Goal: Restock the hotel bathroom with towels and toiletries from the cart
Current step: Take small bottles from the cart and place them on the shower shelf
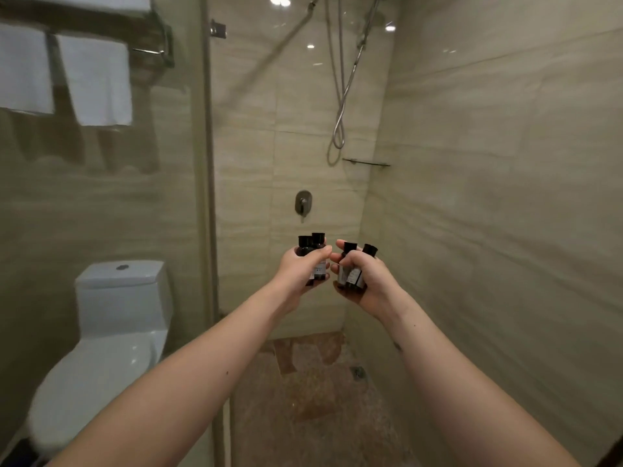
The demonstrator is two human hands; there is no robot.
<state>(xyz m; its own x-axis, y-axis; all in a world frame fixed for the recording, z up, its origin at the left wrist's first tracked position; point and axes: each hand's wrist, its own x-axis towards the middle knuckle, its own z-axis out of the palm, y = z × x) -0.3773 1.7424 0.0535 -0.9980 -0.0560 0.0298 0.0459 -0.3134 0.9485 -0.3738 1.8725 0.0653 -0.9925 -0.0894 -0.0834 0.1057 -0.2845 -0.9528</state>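
Snugly inside curled fingers, bottles.

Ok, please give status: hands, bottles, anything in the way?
Left hand grips two bottles. Right hand grips two more bottles. Glass shelf ahead in shower corner, nothing between.

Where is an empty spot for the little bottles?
The glass corner shelf, right of the shower hose, looks bare. The toilet tank lid is bare around its flush button. The towel rack up left is crowded with white towels.
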